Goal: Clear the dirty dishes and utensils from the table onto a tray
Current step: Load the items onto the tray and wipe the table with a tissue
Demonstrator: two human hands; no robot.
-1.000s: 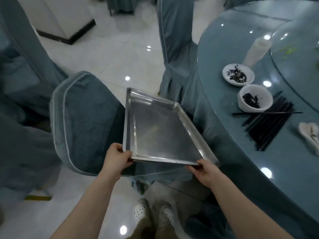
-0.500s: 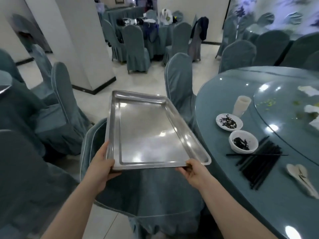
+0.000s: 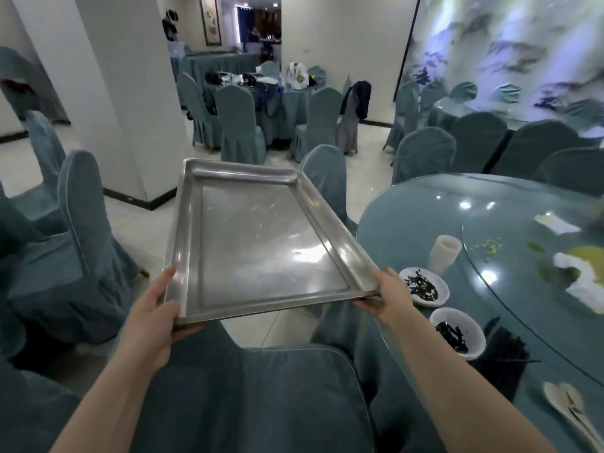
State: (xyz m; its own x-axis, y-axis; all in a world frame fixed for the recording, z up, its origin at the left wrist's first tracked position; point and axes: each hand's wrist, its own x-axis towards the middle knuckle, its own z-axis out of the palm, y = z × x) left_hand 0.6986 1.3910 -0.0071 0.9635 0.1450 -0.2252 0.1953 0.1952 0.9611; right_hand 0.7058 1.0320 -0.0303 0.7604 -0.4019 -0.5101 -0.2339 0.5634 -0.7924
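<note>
At lower left of centre, the left hand [image 3: 153, 308] grips the near left corner of one metal tray [image 3: 261, 243], thumb lying on the rim and fingers curled beneath. The tray is rectangular, carries nothing, and is held in the air at frame centre above one covered chair back [image 3: 261, 387], apart from the tabletop. At its near right corner the right hand [image 3: 389, 295] clamps the rim in the same manner. Right of the tray, the round glass-covered tabletop [image 3: 408, 223] carries one upright white cup [image 3: 444, 253], with two white dishes below it holding dark residue: one shallow saucer [image 3: 423, 286] and one bowl [image 3: 457, 331]. One bundle of black chopsticks [image 3: 503, 358] lies just beside the bowl at lower right. Two white spoons [image 3: 568, 407] rest near the lower right corner. One raised glass turntable [image 3: 523, 315] at far right bears crumpled white napkins [image 3: 585, 282] and green food scraps.
</note>
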